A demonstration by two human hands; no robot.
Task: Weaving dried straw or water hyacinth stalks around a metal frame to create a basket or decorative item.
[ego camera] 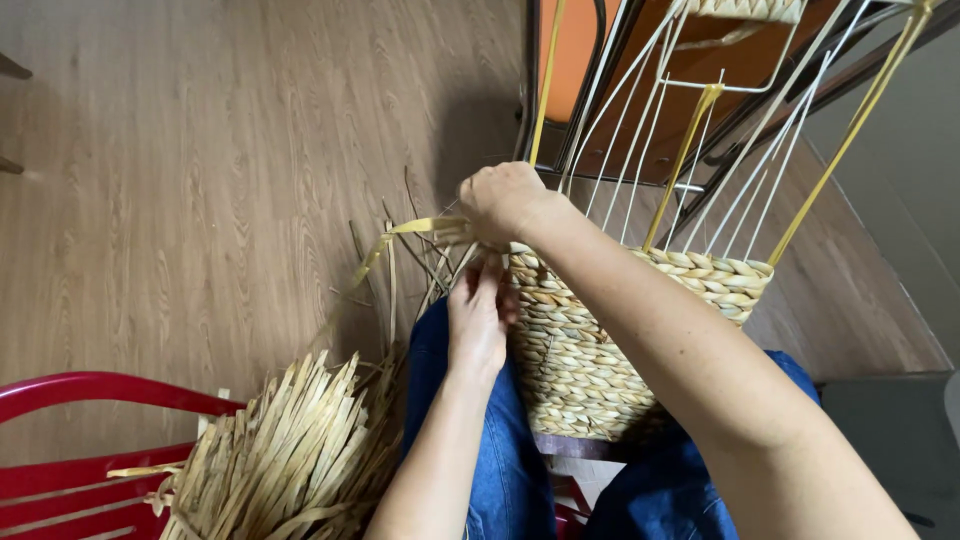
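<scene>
half-woven straw basket [590,350] on lap, tilted

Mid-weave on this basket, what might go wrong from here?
1. The half-woven basket rests on the person's lap, braced only by the left hand; it may tip or twist.
2. The right hand pulls a flat strand at the rim; a hard tug might snap it or bend the thin upright ribs.
3. The bundle of dry strips leans at the red chair and might slide off.
</scene>
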